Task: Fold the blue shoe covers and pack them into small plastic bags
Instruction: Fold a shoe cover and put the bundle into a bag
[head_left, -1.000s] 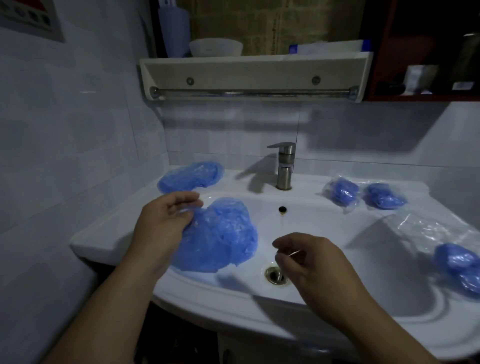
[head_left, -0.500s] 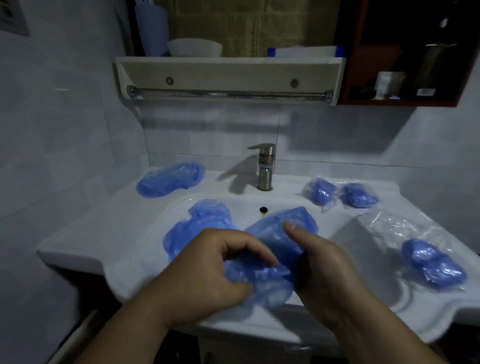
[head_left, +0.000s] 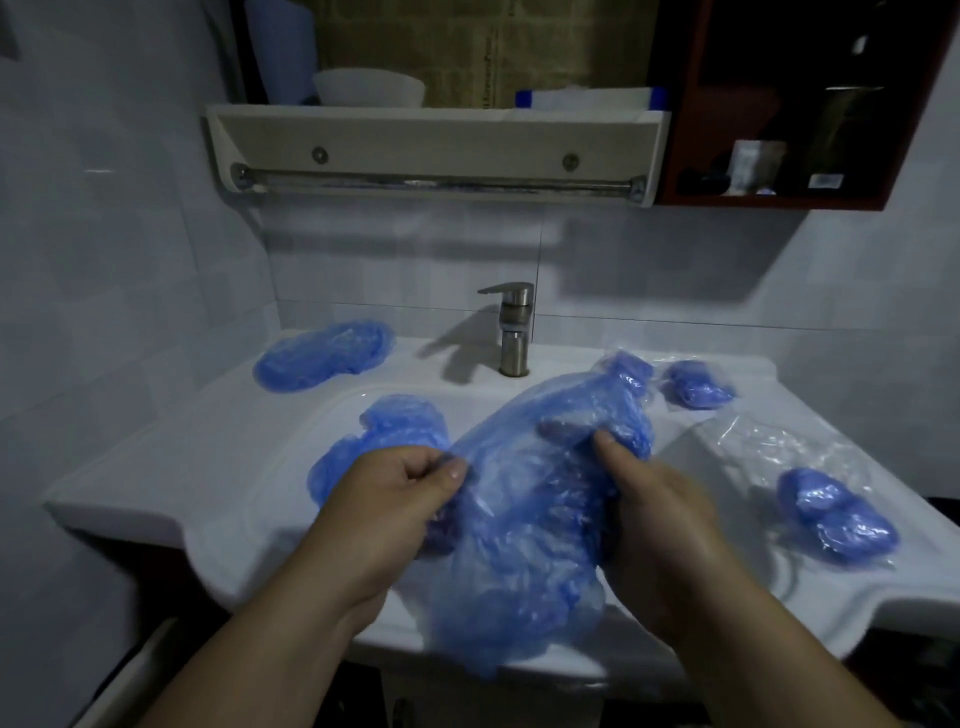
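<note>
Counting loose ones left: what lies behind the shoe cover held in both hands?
Behind the held shoe cover, another loose shoe cover lies in the sink basin, partly hidden, and a bagged shoe cover peeks over its top. The basin's middle is covered.

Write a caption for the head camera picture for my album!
Over the white sink, the left hand and right hand hold a blue shoe cover.
</note>
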